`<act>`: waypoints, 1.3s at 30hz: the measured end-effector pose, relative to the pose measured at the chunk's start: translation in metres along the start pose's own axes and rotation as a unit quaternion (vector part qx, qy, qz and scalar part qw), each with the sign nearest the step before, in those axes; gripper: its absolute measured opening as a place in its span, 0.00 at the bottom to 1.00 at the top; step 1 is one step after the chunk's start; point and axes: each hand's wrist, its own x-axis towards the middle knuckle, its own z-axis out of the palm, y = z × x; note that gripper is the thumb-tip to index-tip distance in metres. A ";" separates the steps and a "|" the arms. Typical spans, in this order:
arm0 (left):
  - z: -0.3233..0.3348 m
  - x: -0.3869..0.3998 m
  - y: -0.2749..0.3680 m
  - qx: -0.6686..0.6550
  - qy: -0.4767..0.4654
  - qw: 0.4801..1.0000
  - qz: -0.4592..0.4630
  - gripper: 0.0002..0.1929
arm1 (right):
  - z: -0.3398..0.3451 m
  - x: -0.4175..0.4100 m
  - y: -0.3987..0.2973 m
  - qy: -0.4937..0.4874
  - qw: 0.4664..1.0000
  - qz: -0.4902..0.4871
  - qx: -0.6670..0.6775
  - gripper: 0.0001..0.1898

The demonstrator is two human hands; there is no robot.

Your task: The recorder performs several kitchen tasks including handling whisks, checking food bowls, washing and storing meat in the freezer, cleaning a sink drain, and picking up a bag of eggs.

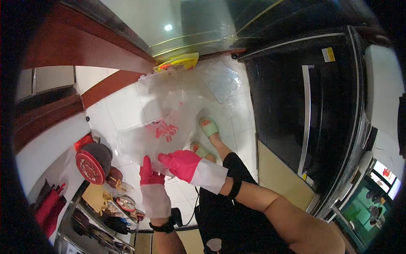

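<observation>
A large translucent plastic bag (136, 139) with red printing hangs spread out in front of me above the tiled floor. My left hand (151, 174), in a pink rubber glove with a white cuff, grips its near edge. Close beside it, my right hand (182, 163), gloved the same way, pinches the same edge. The bag's film hides some fingertips. Whether anything lies inside the bag is hard to tell through the blurred film.
A yellow plastic bag (187, 62) and a clear moulded plastic tray (222, 82) lie ahead. A black refrigerator (282, 104) stands at right. At left are a round container with a red lid (90, 167) and a rack (76, 206) holding eggs and pans. My green slippers (210, 128) are below.
</observation>
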 end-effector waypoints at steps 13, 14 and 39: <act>-0.005 0.046 -0.017 0.270 -0.116 0.955 -0.031 0.33 | -0.049 -0.014 0.017 0.328 0.929 0.165 0.044 0.21; -0.007 0.045 -0.021 0.345 -0.149 0.926 0.022 0.33 | -0.059 -0.006 0.014 0.415 0.868 0.099 -0.256 0.23; -0.053 0.050 -0.054 0.489 0.138 0.826 0.243 0.35 | -0.067 0.248 0.213 0.051 0.926 -0.012 -0.374 0.20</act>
